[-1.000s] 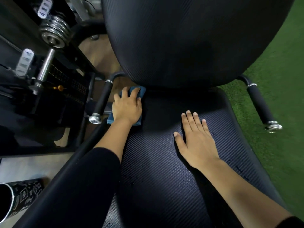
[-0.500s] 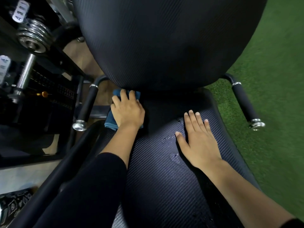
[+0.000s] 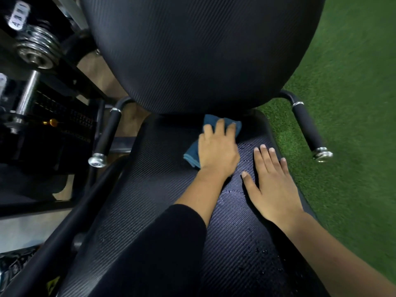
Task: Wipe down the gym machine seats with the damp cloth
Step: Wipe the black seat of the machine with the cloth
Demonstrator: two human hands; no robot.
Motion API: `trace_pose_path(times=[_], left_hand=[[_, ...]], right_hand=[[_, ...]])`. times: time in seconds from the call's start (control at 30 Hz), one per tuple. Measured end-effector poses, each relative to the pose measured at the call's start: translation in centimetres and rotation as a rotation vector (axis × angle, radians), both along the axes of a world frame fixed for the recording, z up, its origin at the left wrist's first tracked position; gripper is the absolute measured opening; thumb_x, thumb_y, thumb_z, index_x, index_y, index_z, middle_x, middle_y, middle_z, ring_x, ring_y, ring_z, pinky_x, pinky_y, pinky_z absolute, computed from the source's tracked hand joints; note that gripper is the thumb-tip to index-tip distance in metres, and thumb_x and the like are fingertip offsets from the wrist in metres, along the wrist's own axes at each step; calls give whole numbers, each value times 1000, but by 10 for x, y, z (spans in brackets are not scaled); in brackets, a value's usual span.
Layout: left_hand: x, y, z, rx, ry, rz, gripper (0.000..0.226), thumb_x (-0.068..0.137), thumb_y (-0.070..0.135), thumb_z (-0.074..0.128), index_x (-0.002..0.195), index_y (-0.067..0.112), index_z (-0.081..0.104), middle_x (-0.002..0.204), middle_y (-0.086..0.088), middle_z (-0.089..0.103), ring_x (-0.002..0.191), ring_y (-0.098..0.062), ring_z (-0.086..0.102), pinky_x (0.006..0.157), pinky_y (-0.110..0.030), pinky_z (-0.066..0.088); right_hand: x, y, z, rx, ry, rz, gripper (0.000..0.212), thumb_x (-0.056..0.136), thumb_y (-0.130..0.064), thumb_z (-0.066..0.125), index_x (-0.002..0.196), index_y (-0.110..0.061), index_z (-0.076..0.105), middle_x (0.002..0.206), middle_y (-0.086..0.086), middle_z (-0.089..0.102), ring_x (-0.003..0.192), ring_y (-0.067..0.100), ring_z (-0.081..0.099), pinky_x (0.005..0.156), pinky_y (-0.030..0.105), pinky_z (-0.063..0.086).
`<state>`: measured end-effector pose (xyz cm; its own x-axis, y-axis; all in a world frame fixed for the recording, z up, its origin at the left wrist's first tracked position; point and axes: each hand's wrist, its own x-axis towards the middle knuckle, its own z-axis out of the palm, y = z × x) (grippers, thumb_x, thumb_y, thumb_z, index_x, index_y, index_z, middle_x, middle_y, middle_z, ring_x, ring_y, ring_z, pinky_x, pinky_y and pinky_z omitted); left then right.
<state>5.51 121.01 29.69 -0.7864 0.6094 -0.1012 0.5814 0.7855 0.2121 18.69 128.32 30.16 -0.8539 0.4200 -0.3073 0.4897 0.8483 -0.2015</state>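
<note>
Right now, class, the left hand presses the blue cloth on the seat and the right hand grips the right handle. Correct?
Not quite. In the head view the left hand presses the blue cloth on the seat, but the right hand lies flat on the seat, clear of the right handle.

On my feed, green turf (image 3: 353, 103) covered the floor to the right. A black foam-gripped handle (image 3: 306, 127) with a chrome end cap reached out over it, and I saw a matching handle (image 3: 108, 133) on the left. Further left, stacked steel plates (image 3: 36, 48) sat on a peg above a chrome bar (image 3: 26, 93), near a yellow knob (image 3: 52, 122). A black frame tube (image 3: 64, 228) ran diagonally across the lower left
</note>
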Motion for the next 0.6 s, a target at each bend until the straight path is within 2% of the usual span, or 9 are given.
trace_pose_path(times=[0.1,0.23,0.3,0.37,0.47,0.53,0.6], left_hand=[[13,0,3,27,-24,-171,48,95,29,41,142,24,37,149,-5,32,114,-30,37,90,-43,38],[16,-45,8,143,-17,-382,45,94,29,43,139,26,43,145,-1,39,106,-28,44,79,-41,44],[9,-67,7,124,-22,-338,45,94,30,41,139,29,42,145,0,39,106,-27,44,78,-40,43],[-1,-71,4,71,3,-182,44,94,31,40,139,29,42,146,-1,38,108,-29,44,80,-42,43],[-9,-37,-1,-9,7,36,44,99,31,35,143,26,37,151,-3,31,118,-30,37,91,-45,36],[-3,-11,-1,-23,-1,53,45,99,31,35,143,24,35,152,-4,28,120,-30,35,93,-44,33],[11,4,-2,-11,7,-50,45,97,31,37,142,24,37,151,-4,30,117,-30,37,90,-44,35]], right_hand=[[6,-2,2,-10,7,-14,82,84,-58,2,152,-12,6,160,4,0,147,18,-6,118,36,-6],[18,-2,6,-23,16,-33,83,84,-60,3,152,-12,7,160,3,1,147,17,-6,117,34,-7],[24,1,8,-37,30,-41,83,84,-60,5,152,-13,8,160,2,2,147,16,-5,117,33,-7],[30,6,9,-47,31,-50,83,84,-61,5,152,-13,7,160,1,0,146,15,-7,117,33,-8],[39,15,10,-56,32,-91,83,84,-62,4,152,-14,4,160,1,-1,146,14,-9,117,32,-8],[45,19,9,-61,23,-107,84,83,-63,4,152,-15,4,160,1,-1,146,14,-8,117,32,-8],[49,20,9,-61,27,-119,84,84,-63,4,152,-14,5,160,1,1,146,14,-7,117,32,-8]])
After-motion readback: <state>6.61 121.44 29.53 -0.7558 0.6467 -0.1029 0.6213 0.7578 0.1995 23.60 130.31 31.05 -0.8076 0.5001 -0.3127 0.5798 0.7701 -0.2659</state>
